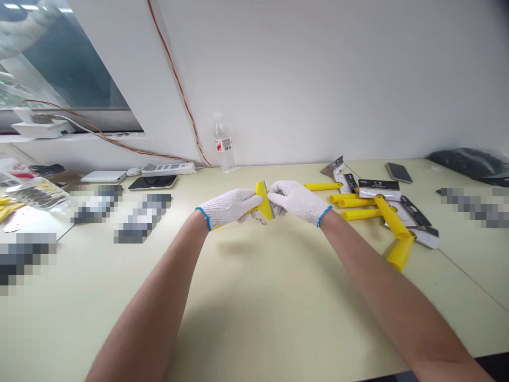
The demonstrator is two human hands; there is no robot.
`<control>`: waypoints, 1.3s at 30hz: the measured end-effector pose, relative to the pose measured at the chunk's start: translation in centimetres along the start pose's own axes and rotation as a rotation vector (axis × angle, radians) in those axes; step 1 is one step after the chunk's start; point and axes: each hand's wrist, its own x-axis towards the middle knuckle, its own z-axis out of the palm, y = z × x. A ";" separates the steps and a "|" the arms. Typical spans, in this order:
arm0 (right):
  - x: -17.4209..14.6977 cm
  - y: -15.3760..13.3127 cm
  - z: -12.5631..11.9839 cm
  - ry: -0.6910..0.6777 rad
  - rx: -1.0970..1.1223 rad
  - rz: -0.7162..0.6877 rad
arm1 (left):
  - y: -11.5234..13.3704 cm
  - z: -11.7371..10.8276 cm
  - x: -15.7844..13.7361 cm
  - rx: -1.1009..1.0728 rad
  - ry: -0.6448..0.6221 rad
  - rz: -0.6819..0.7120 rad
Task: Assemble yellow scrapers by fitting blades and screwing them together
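Observation:
A yellow scraper [262, 197] with a metal blade edge is held above the table between my two gloved hands. My left hand [230, 205], in a white knit glove with a blue cuff, is closed around its handle, the thumb lying against the yellow head. From the other side, my right hand [295, 200], gloved alike, pinches at the blade edge with thumb and fingers. What lies under the right fingers is mostly hidden. A few tiny metal screws [262, 221] show just below the scraper head.
Several yellow-handled scrapers [363, 201] with black-and-white cards lie piled on the right. A water bottle [225, 146] stands by the wall, near a power strip [170, 168] and a phone [153, 182]. Another phone [398, 172] lies at the back right, beside a black plastic bag [469, 162].

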 end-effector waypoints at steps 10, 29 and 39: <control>0.0 -0.1 0.0 0.002 0.037 0.011 | -0.2 0.3 0.1 0.000 0.020 0.009; -0.1 0.5 0.1 0.015 0.045 -0.074 | 1.2 0.5 -0.1 0.025 0.018 0.006; 2.7 1.8 0.7 0.197 0.017 -0.243 | 0.3 -0.4 0.0 -0.005 0.174 -0.086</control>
